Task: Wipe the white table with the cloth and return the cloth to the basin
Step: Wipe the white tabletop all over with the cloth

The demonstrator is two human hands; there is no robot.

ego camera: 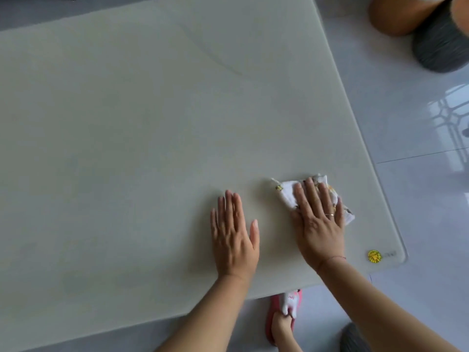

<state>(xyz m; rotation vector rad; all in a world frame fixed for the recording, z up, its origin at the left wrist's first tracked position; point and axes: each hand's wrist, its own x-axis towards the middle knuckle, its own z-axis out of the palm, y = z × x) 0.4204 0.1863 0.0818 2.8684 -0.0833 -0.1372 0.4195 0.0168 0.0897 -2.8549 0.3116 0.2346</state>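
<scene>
The white table [139, 128] fills most of the view. A folded white cloth with small yellow prints [285, 190] lies near the table's right front corner. My right hand [318, 222] presses flat on the cloth with straight fingers, covering much of it. My left hand [233, 232] rests flat on the bare tabletop, a little to the left of the cloth and apart from it. No basin is in view.
A round yellow sticker [374, 256] marks the table's right front corner. A brown and grey stool [429, 29] stands on the glossy tiled floor at the back right. My foot in a pink slipper [285, 313] shows below the table's front edge.
</scene>
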